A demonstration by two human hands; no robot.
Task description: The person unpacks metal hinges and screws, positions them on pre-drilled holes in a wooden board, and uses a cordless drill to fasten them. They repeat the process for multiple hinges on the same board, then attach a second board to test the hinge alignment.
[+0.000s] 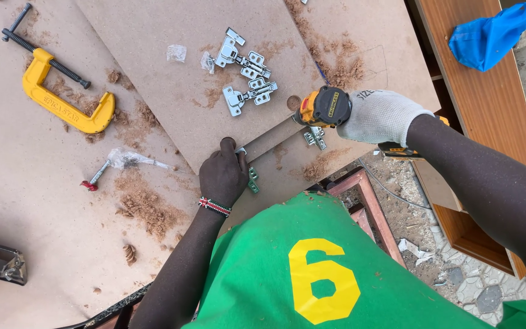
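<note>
My right hand, in a white work glove, grips a yellow and black cordless drill pointed down at the near edge of a brown fibreboard panel. My bare left hand, with a beaded wristband, presses on that panel's near corner beside a round bored hole. A small green piece lies by its fingers. Two metal cabinet hinges rest on the panel just beyond the drill. A third hinge part sits under the drill.
A yellow G-clamp lies at far left on the larger board. A small bit in a plastic bag and piles of sawdust lie near it. A wooden cabinet frame with a blue cloth stands to the right.
</note>
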